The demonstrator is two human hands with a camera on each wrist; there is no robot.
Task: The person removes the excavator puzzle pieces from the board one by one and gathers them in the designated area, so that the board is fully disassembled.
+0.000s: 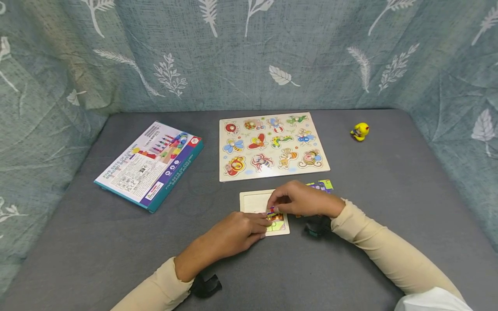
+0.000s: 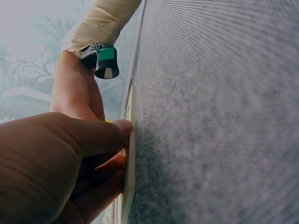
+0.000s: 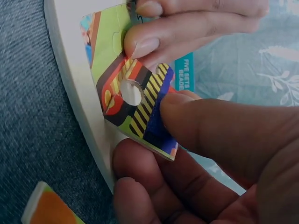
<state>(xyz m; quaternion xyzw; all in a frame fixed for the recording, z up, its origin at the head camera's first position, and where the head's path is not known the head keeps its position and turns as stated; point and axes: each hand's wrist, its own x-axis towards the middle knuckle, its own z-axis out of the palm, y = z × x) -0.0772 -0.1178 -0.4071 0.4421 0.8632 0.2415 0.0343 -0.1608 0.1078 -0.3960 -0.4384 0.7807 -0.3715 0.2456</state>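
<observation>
The right hand (image 1: 301,200) pinches a puzzle piece (image 3: 148,106), striped yellow and black beside blue, between thumb and fingers; it is tilted over the right part of the tray (image 1: 254,201). The left hand (image 1: 238,232) grips nothing — its fingers lie extended over the placed pieces (image 1: 278,226) at the tray's near side. Loose pieces (image 1: 325,185) lie right of the tray, partly hidden by the right hand. Beyond the tray is the insect board (image 1: 247,156); far left, a box (image 1: 136,166); far right, a yellow toy (image 1: 361,131) — all on grey cloth (image 1: 373,181).
</observation>
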